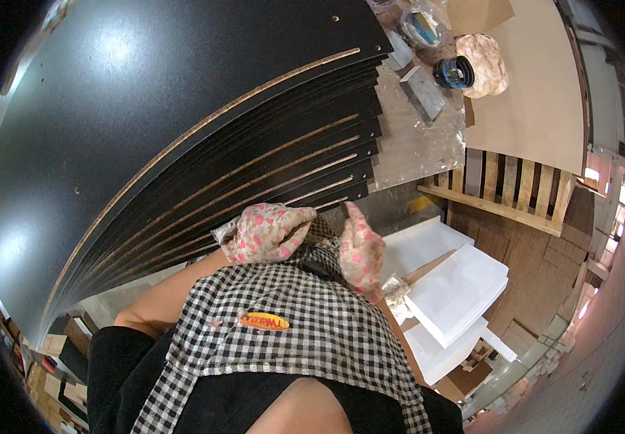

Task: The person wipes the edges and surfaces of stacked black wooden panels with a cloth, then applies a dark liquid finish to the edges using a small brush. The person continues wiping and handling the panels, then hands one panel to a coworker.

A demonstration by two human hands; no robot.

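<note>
"Nearest?"
"My checked apron [283, 351]; lettered yellow oval patch [264, 321]. Left grip [270, 233] curled, right grip [361, 249] one finger extended; can't tell if either pinches anything."
"Black panels [204, 79]?"
"Just beyond, stacked, probably saving room. Farther, a dark jar [448, 73], blue markings unreadable."

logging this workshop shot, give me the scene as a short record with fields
left: pink-spotted, pale-gloved left hand, curled before the black-and-white checked fabric apron; grip hidden
right: similarly gloved right hand, one digit extended; grip unclear
ahead and left: stack of flat, glossy black panels
right side: white rectangular stack, slatted wooden pallet
upper right: black cylindrical container, grey rectangular block
</note>
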